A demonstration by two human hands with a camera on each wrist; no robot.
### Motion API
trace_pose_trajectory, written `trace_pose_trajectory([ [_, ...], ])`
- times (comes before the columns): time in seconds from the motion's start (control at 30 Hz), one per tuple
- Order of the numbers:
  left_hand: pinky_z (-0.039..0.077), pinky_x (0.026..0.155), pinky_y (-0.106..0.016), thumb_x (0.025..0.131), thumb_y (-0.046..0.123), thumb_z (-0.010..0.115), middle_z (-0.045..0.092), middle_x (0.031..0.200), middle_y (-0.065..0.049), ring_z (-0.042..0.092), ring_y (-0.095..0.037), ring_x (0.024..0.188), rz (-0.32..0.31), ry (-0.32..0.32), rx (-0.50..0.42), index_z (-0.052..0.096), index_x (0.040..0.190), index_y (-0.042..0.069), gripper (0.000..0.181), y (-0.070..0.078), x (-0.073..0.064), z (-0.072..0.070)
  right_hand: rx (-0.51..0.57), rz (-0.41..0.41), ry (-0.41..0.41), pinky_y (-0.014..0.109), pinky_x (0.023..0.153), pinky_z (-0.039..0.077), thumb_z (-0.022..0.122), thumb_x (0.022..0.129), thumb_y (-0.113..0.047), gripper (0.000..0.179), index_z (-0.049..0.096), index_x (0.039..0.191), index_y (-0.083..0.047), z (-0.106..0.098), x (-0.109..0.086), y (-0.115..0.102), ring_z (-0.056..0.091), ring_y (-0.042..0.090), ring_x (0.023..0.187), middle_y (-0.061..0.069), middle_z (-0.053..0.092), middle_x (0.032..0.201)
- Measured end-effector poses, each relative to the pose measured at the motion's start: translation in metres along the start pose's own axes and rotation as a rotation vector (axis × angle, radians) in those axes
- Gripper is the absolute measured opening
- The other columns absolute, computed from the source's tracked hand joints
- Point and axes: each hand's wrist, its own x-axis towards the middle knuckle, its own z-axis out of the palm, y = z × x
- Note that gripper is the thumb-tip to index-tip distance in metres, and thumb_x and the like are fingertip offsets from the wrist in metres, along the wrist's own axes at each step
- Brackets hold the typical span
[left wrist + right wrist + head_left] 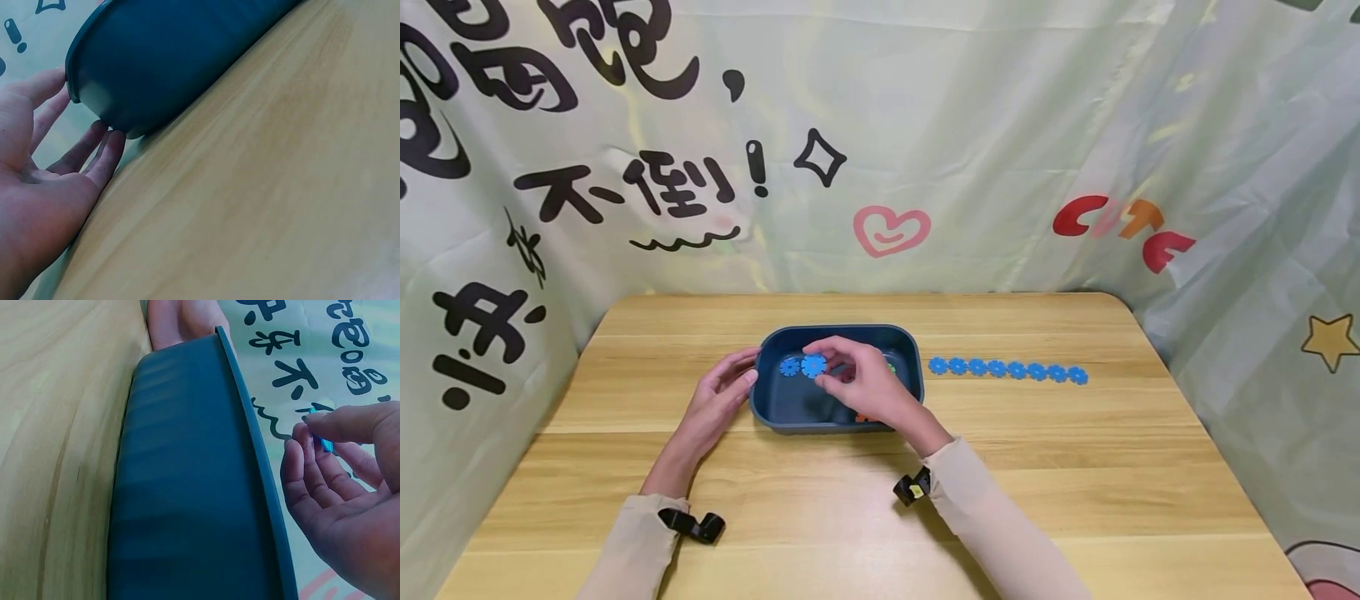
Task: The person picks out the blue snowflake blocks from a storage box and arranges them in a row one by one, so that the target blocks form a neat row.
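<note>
Between thumb and fingertips my right hand (868, 383) pinches a blue snowflake disc (813, 366), a flat notched plastic piece. It is held over a dark blue rectangular bin (835, 426); the right wrist view shows this snowflake disc (325, 444) edge-on, above the rim. Beyond the pinched piece, another blue disc (789, 367) shows inside the bin. My left hand (718, 396) rests against the bin's left end with its fingers fairly straight. In the left wrist view, its fingertips (112, 140) touch the outer wall low down, near the base.
To the right of the bin, several blue snowflake discs (996, 368) lie in a straight row on the wooden table (1037, 467). An orange piece (862, 417) and a green piece (891, 367) are partly hidden in the bin. A printed cloth (985, 125) hangs around the table.
</note>
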Motion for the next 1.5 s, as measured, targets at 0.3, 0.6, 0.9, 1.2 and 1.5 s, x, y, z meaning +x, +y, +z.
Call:
trace_pose_trajectory([
  [0.3, 0.052, 0.101, -0.027, 0.107, 0.014, 0.057, 0.047, 0.148, -0.015, 0.051, -0.021, 0.129, 0.005, -0.005, 0.003, 0.046, 0.151, 0.003, 0.047, 0.0, 0.001, 0.0, -0.022, 0.002, 0.018, 0.037, 0.084, 0.06, 0.075, 0.093, -0.004, 0.036, 0.069, 0.128, -0.012, -0.005, -0.008, 0.0, 0.066, 0.017, 0.098, 0.002, 0.07, 0.114],
  [0.6, 0.052, 0.101, -0.029, 0.107, 0.013, 0.057, 0.046, 0.148, -0.019, 0.052, -0.022, 0.129, 0.012, -0.008, -0.012, 0.046, 0.151, 0.001, 0.047, -0.002, 0.003, 0.002, -0.01, -0.023, 0.049, 0.034, 0.075, 0.06, 0.075, 0.094, -0.005, 0.035, 0.069, 0.128, -0.014, -0.01, -0.018, 0.002, 0.066, 0.02, 0.09, 0.004, 0.069, 0.105],
  [0.9, 0.052, 0.101, -0.028, 0.107, 0.014, 0.057, 0.047, 0.148, -0.017, 0.051, -0.023, 0.129, 0.006, -0.006, -0.002, 0.046, 0.151, 0.002, 0.047, -0.001, 0.003, 0.003, 0.01, -0.019, 0.09, 0.042, 0.074, 0.062, 0.074, 0.093, -0.001, 0.038, 0.068, 0.128, -0.012, -0.013, -0.028, 0.01, 0.066, 0.022, 0.082, 0.003, 0.066, 0.1],
  [1.2, 0.052, 0.101, -0.028, 0.107, 0.015, 0.057, 0.046, 0.148, -0.016, 0.051, -0.022, 0.129, 0.001, -0.005, 0.004, 0.045, 0.152, 0.002, 0.048, 0.0, 0.0, 0.002, 0.011, -0.005, 0.126, 0.037, 0.068, 0.061, 0.074, 0.091, 0.001, 0.04, 0.067, 0.128, -0.012, -0.018, -0.037, 0.012, 0.065, 0.022, 0.075, 0.003, 0.063, 0.097],
  [1.5, 0.052, 0.101, -0.027, 0.106, 0.016, 0.058, 0.046, 0.149, -0.015, 0.05, -0.022, 0.13, 0.0, 0.002, 0.013, 0.046, 0.151, 0.004, 0.048, 0.0, 0.0, 0.001, -0.007, 0.027, 0.141, 0.034, 0.066, 0.059, 0.074, 0.093, -0.002, 0.04, 0.067, 0.129, -0.017, -0.027, -0.043, 0.013, 0.061, 0.023, 0.073, 0.003, 0.062, 0.1],
])
